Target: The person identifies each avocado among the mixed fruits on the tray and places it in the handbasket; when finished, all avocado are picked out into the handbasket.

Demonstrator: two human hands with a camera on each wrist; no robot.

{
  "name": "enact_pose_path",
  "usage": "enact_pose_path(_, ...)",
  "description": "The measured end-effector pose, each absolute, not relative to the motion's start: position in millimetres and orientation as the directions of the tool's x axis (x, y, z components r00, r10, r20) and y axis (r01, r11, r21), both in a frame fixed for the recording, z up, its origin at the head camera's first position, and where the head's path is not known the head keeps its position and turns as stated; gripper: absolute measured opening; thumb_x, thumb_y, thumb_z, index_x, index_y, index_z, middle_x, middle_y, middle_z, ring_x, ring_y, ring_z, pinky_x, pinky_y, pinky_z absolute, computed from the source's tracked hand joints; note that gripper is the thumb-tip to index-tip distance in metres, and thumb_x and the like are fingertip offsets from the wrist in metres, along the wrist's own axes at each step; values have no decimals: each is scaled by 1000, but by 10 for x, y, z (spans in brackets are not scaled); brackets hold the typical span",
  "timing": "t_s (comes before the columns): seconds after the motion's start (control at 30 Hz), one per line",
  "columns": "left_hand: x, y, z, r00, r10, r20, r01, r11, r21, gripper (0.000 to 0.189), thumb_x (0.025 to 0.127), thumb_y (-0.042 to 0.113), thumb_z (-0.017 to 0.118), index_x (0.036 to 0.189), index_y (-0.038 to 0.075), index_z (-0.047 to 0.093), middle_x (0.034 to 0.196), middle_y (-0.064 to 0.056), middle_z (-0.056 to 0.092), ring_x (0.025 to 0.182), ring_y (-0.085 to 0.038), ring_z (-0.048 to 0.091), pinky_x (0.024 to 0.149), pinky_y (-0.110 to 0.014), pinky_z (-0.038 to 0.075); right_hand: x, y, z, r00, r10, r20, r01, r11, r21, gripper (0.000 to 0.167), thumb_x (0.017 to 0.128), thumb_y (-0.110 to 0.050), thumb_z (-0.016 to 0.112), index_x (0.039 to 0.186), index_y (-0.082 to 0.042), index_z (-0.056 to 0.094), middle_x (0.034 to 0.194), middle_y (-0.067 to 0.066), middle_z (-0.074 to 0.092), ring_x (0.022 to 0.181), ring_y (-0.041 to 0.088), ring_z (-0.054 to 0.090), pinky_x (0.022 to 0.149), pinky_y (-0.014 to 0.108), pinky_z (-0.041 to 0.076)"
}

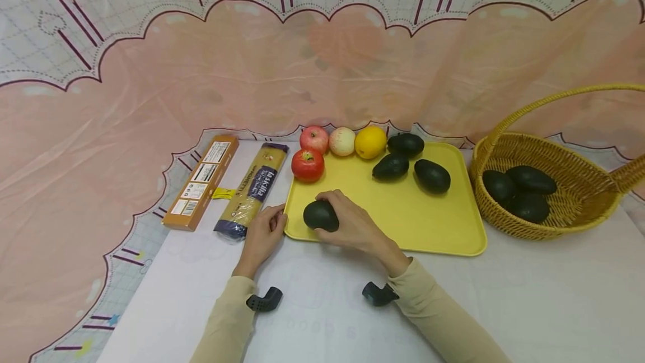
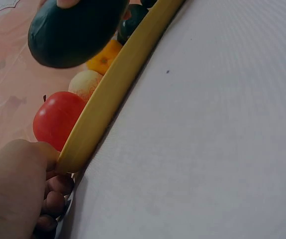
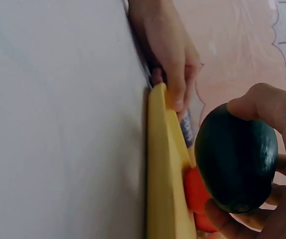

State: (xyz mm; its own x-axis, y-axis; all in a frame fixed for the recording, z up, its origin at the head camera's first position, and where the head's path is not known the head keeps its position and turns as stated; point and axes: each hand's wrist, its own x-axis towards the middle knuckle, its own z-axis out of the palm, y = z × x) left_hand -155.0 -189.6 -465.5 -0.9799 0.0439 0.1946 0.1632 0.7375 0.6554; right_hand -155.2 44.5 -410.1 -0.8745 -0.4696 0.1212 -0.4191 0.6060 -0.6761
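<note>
A dark green avocado (image 1: 321, 215) is held by my right hand (image 1: 353, 223), thumb and fingers curled round it, above the left front part of the yellow tray (image 1: 403, 223). In the right wrist view the avocado (image 3: 237, 157) shows its smooth skin between thumb and fingers. My left hand (image 1: 263, 240) grips the tray's front left corner. In the left wrist view its thumb lies at the rim (image 2: 90, 129), with the other fingers curled below. Along the tray's left and back are a red tomato-like fruit (image 1: 308, 165), a pink apple (image 1: 314, 139), a pale apple (image 1: 342, 142) and an orange (image 1: 370, 142).
Three more avocados (image 1: 432, 176) lie in the tray's back right part. A wicker basket (image 1: 584, 150) with a tall handle stands to the right, holding dark avocados (image 1: 531, 179). Left of the tray lie a spaghetti packet (image 1: 254, 189) and an orange-brown box (image 1: 201, 184).
</note>
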Motion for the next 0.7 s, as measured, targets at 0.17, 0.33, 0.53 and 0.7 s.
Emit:
enact_pose_path(0.17, -1555, -1896, -4663, -979, 43, 202, 167, 737, 655, 29, 93, 16, 56, 120, 8, 64, 77, -1, 53, 67, -13, 44, 59, -23, 34, -1550, 616, -4008, -890, -432, 147, -412, 621, -667, 64, 77, -37, 74, 130, -20, 43, 124, -1, 50, 109, 17, 53, 95, 39, 46)
enact_pose_path(0.33, -1552, -1891, -4665, -980, 39, 195, 159, 740, 653, 30, 94, 18, 56, 121, 8, 63, 77, -2, 53, 68, -13, 44, 59, -24, 35, -1563, 816, -3928, -903, -391, 180, -405, 633, -660, 66, 78, -37, 74, 132, -19, 42, 128, 0, 50, 111, 20, 53, 97, 41, 45)
enact_pose_path(0.53, -1553, -1896, -4666, -981, 41, 190, 158, 741, 653, 30, 94, 18, 56, 121, 8, 63, 78, -3, 53, 69, -14, 45, 60, -24, 35, -1593, 1052, -3863, -919, -350, 179, -374, 637, -674, 69, 79, -37, 74, 135, -17, 40, 134, 2, 47, 116, 24, 51, 102, 45, 41)
enact_pose_path(0.7, -1555, -1894, -4659, -980, 43, 192, 161, 743, 650, 30, 94, 18, 56, 121, 8, 63, 78, -2, 53, 68, -14, 44, 60, -24, 35, -1621, 1242, -3804, -929, -316, 191, -357, 636, -684, 69, 79, -36, 74, 135, -15, 40, 136, 5, 46, 119, 25, 49, 104, 48, 38)
